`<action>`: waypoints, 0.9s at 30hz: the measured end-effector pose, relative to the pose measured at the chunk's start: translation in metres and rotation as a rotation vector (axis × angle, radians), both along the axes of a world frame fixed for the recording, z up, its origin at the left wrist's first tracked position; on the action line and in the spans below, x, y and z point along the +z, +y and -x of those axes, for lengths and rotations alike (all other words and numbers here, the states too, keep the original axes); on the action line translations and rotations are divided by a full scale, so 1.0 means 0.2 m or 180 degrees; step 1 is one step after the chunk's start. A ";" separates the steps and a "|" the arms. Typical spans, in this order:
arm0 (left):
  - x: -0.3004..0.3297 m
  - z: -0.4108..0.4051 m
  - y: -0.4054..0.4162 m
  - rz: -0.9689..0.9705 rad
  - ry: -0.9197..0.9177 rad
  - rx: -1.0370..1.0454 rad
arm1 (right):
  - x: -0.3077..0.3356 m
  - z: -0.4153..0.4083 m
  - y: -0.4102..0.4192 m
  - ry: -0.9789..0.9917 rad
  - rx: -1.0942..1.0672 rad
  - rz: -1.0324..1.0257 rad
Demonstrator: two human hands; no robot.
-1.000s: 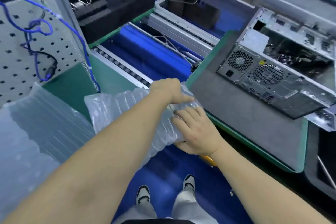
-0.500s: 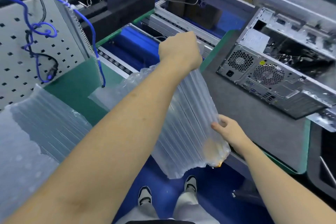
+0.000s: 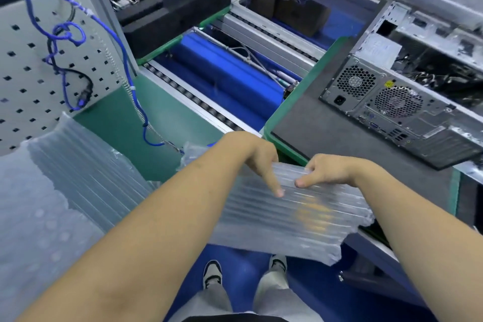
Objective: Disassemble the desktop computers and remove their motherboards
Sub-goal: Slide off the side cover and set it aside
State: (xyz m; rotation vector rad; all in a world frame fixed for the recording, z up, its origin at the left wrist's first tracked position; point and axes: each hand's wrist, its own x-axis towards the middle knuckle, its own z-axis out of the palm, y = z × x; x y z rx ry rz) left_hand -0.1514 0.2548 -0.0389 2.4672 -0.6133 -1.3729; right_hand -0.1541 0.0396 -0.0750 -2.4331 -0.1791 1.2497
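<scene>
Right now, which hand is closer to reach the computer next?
Probably the right hand: it grips the air cushion sheet on the side nearer the open computer case. The left hand holds the sheet farther away.

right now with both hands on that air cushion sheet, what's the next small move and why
Probably carry the air cushion sheet left and drop it on the pile of cushion wrap there. Both the left hand and right hand grip its top edge, so neither is free, and the desktop computer lies opened and untouched on the grey mat.
</scene>
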 end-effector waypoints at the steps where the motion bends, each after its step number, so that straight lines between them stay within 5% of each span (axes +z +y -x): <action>1: -0.01 0.00 0.01 -0.0026 0.0323 0.0032 | -0.01 0.00 0.01 0.0108 0.0134 0.0005; 4: 0.02 -0.01 0.04 -0.0167 0.1179 0.0134 | -0.05 0.01 0.04 0.0264 0.0134 -0.0318; 7: 0.06 -0.03 0.15 -0.0725 0.1276 0.0012 | -0.12 0.06 0.06 0.0276 0.0014 -0.0228; 11: 0.08 -0.04 0.39 -0.1467 0.1505 0.0153 | -0.22 0.17 0.09 0.1124 -0.0454 -0.0539; 14: 0.07 -0.02 0.46 -0.2167 0.0747 -0.0035 | -0.25 0.23 0.22 0.1195 -0.0570 -0.1001; 18: 0.06 -0.01 0.45 -0.2348 0.0068 0.0131 | -0.22 0.24 0.50 0.1067 -0.0391 -0.1299; 24: 0.01 -0.01 0.48 -0.1854 -0.0358 0.0282 | -0.18 0.28 1.01 0.0137 -0.1037 -0.1917; 27: -0.06 0.03 0.52 -0.1176 -0.0718 0.0422 | -0.21 0.31 1.15 0.0452 -0.1682 -0.2236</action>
